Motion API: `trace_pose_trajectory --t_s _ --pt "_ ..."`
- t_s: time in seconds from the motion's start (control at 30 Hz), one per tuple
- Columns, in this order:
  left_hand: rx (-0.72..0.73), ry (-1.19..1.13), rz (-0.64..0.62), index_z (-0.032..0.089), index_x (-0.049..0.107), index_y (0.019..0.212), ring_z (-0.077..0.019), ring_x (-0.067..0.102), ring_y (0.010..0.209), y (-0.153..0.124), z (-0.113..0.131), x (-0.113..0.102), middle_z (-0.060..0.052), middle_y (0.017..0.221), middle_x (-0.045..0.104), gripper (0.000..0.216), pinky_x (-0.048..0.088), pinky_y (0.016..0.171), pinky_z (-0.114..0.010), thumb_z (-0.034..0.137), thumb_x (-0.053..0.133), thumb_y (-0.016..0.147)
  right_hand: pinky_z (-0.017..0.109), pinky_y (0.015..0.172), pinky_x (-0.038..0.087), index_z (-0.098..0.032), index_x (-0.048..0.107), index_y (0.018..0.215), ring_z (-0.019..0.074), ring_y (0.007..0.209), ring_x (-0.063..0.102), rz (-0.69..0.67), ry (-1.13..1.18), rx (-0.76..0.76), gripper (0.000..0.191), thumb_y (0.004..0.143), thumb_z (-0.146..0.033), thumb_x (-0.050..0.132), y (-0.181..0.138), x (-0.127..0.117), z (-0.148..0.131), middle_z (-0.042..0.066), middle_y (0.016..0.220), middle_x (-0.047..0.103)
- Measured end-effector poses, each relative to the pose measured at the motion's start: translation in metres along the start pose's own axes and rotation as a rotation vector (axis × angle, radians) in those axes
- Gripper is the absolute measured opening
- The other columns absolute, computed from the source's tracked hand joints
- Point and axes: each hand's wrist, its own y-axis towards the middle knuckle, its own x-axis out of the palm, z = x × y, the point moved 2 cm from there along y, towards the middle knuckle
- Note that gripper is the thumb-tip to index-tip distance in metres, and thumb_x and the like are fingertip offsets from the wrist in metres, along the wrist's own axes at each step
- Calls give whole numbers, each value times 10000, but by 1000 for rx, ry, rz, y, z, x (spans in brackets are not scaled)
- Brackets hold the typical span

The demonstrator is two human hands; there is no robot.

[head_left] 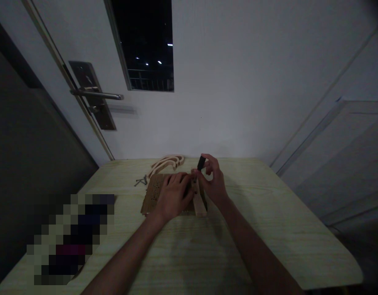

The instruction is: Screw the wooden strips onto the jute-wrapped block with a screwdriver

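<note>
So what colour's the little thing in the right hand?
The little thing is black; head view shows it.

Left hand (173,196) lies palm-down; right hand (214,180) pinches.

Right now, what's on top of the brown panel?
On the brown panel rest your left hand and a pale wooden bar. Dark spots show toward its left end; whatever the hand covers is hidden.

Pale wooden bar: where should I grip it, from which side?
The pale wooden bar is probably best pinched across its near end, from the person's side: that end shows uncovered, while the left hand and right hand crowd its far half.
</note>
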Motion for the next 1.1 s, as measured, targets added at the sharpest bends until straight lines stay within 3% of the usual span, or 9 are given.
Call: trace_pose_trajectory --t_s 0.13,0.2,0.53,0.77,1.1 --pt "2 -6 8 233 494 1224 -247 500 1149 0 -1 0 -66 1217 561 315 343 1015 -445 325 436 928 332 695 473 -261 377 1359 175 869 595 -116 38 -25 427 942 -296 461 -1 -1 -3 79 1096 646" --pt "4 -5 7 230 502 1211 -247 502 1143 0 -1 1 -67 1222 560 308 344 1014 -447 323 446 923 350 735 476 -268 357 1375 180 907 612 -144 63 -37 418 961 -281 416 -1 -2 -4 76 1100 665" --pt "-7 -3 2 233 511 1202 -242 499 1138 0 0 0 -64 1205 562 303 346 1009 -429 302 453 912 294 606 458 -267 475 1239 139 663 503 -17 18 -5 439 839 -338 640 1 0 1 3 845 606" --pt "-6 -2 6 237 511 1202 -247 502 1143 0 0 1 -62 1213 559 302 350 1011 -439 312 452 916 295 621 447 -253 463 1258 145 815 603 -84 67 -55 309 949 -266 447 0 -4 -7 84 1175 618" --pt "-3 -11 14 239 505 1226 -246 504 1141 0 1 0 -64 1201 561 318 346 1016 -447 311 425 927 309 619 458 -297 462 1293 139 704 526 -5 12 -10 390 913 -353 529 -2 -2 0 53 1085 621"
